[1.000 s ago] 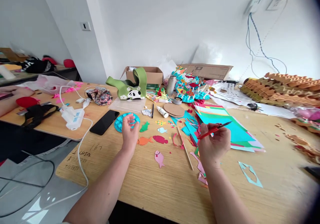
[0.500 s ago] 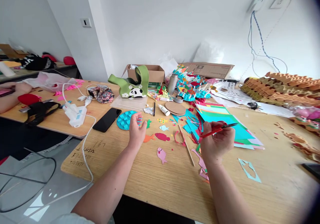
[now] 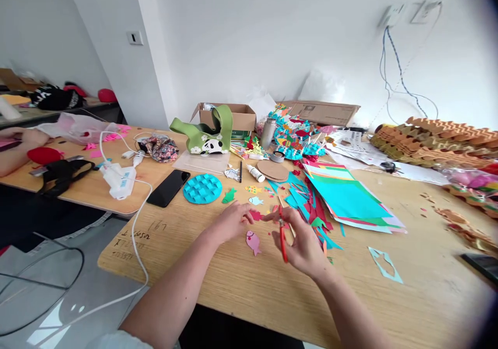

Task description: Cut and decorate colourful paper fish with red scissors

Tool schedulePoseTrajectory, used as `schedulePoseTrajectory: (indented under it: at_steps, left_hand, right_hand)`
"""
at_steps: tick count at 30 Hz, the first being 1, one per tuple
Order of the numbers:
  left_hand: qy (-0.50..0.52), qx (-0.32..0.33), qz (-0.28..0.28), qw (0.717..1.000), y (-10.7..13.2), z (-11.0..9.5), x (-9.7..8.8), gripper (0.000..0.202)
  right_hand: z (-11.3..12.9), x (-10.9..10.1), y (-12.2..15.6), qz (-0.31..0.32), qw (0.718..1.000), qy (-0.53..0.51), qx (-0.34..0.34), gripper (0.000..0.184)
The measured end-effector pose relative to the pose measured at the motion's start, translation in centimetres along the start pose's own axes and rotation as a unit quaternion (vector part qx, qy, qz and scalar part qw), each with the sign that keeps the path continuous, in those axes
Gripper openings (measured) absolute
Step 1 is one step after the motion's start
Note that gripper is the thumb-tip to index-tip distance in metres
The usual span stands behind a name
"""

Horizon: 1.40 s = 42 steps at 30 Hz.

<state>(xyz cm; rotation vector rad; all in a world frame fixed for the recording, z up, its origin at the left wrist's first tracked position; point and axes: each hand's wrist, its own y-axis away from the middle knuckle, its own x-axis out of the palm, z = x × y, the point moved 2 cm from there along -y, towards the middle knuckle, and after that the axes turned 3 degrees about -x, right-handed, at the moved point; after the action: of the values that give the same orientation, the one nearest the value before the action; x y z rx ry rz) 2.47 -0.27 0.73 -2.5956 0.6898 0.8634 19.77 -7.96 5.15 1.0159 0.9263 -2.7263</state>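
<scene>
My left hand (image 3: 234, 221) hovers over the table with loosely bent, spread fingers and nothing visible in them. Its fingertips are by a magenta paper fish (image 3: 257, 215); contact cannot be told. In my right hand (image 3: 305, 242) are red-handled scissors (image 3: 284, 242), handle hanging toward me, blades mostly hidden. Nearer me lies a pink paper fish (image 3: 253, 242). Beyond the hands are a green fish (image 3: 229, 195), a yellow spotted fish (image 3: 253, 190) and a light blue fish (image 3: 256, 200). A wooden stick (image 3: 280, 200) is partly covered by my right hand.
A woven blue disc (image 3: 202, 189) and black phone (image 3: 168, 188) lie left. Coloured paper sheets (image 3: 350, 198) and scraps (image 3: 301, 196) spread right. Behind are a glue bottle (image 3: 255, 173), cardboard disc (image 3: 273, 170) and green panda bag (image 3: 206, 139). A white cable (image 3: 134, 240) hangs over the edge.
My right hand has moved left and turned, bringing the scissors from the paper sheets to the fish. My left hand has come down and right, uncovering the woven blue disc.
</scene>
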Motion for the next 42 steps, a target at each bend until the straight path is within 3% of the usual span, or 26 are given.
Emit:
schedulePoseTrajectory:
  at_steps: [2,5,9,19,30,42]
  left_hand:
    - [0.011,0.01,0.041,0.999,0.2,0.2,0.4,0.042]
    - [0.02,0.013,0.05,0.998,0.4,0.5,0.5,0.039]
    - [-0.014,-0.014,0.045,0.999,0.6,0.3,0.5,0.038]
    - [-0.047,0.014,0.053,0.997,0.5,0.2,0.6,0.041]
    - [-0.038,0.003,0.069,0.997,0.7,0.0,0.3,0.042]
    - [-0.038,-0.009,0.061,0.997,0.6,-0.2,0.4,0.049]
  right_hand:
    - [-0.2,1.4,0.6,0.045,0.999,0.003,-0.002,0.016]
    - [-0.7,2.8,0.8,0.086,0.996,0.009,-0.008,0.015]
    - [-0.7,3.5,0.7,0.121,0.992,0.021,-0.023,0.011]
    - [-1.1,4.7,1.1,0.165,0.986,0.019,-0.009,0.013]
    - [-0.7,4.6,1.1,0.157,0.987,0.01,-0.02,0.014]
    - [-4.4,1.0,1.5,0.026,0.997,0.026,0.07,0.018]
